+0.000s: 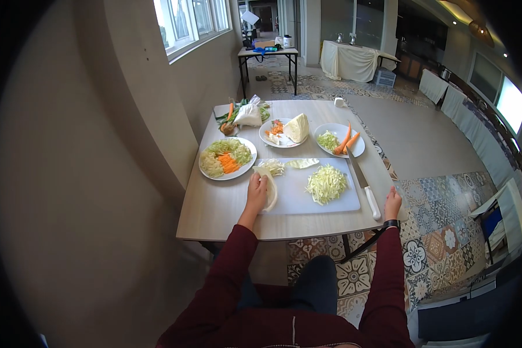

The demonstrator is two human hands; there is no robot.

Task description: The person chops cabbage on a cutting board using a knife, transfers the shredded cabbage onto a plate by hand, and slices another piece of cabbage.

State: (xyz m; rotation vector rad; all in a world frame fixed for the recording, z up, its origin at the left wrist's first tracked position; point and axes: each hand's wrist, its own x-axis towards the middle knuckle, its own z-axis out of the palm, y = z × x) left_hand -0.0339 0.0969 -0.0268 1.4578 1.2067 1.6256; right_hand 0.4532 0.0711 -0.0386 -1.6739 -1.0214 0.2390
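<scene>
My left hand (256, 196) is closed on a pale, curved cabbage leaf (271, 196) at the left side of the white cutting board (298, 203). A heap of shredded cabbage (326, 185) lies on the board's right half. Behind it are a flat cabbage piece (303, 163) and a smaller pile of shreds (274, 167). My right hand (392, 202) rests by the table's right edge with its fingers curled, apparently around nothing. Close to it, a white-handled knife (365, 185) lies along the board's right edge, its tip by a plate.
On the table (214, 217), a plate (226, 176) holds shredded vegetables. Another plate (283, 145) bears a cabbage wedge (296, 129); a third plate (326, 130) has carrots (346, 142) and shreds. A white bag (249, 115) sits among vegetables at the back left. A wall stands left.
</scene>
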